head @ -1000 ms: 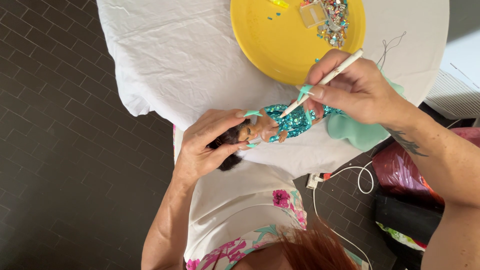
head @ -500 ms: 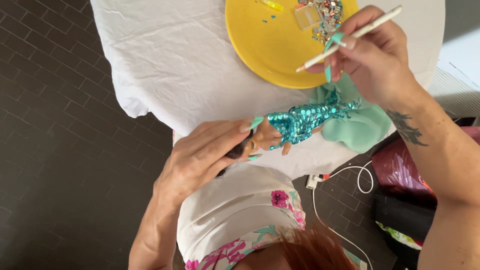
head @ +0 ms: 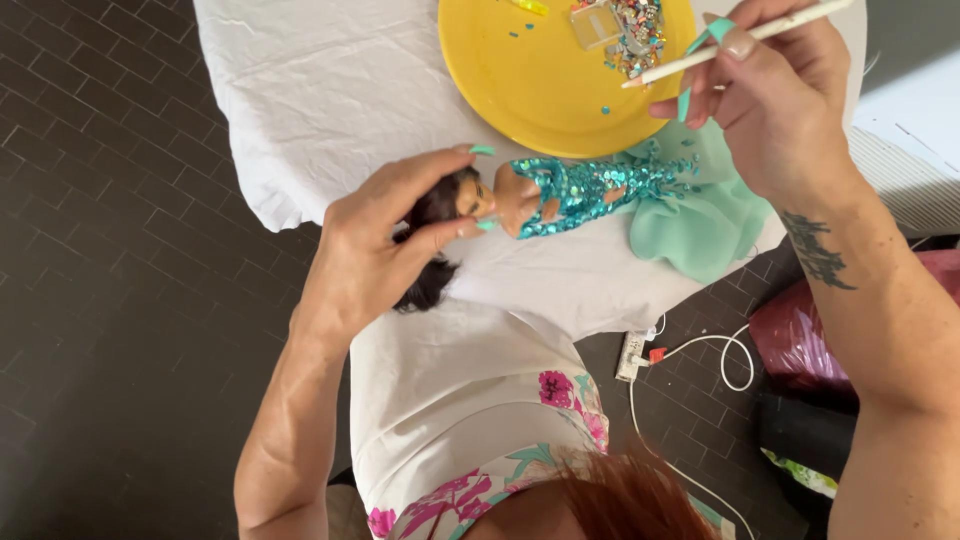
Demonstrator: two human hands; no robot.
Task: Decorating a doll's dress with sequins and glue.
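A doll [head: 560, 190] in a turquoise sequinned dress with a mint skirt lies on the white cloth [head: 330, 90], head to the left. My left hand [head: 385, 240] pinches the doll's dark-haired head between thumb and fingers. My right hand [head: 770, 90] holds a thin white stick [head: 740, 40] over the right edge of the yellow plate [head: 530, 90], its tip pointing at a heap of loose sequins [head: 640, 30]. A small clear container [head: 598, 25] sits next to that heap on the plate.
The cloth-covered table stands on a dark tiled floor [head: 120, 280]. A white cable with a plug [head: 650, 355] lies on the floor at the right, next to a red bag [head: 800, 340]. My white and flowered clothing [head: 470, 410] fills the lower middle.
My right hand has lifted the stick from the doll's dress up to the sequins on the plate. My left hand stays on the doll's head.
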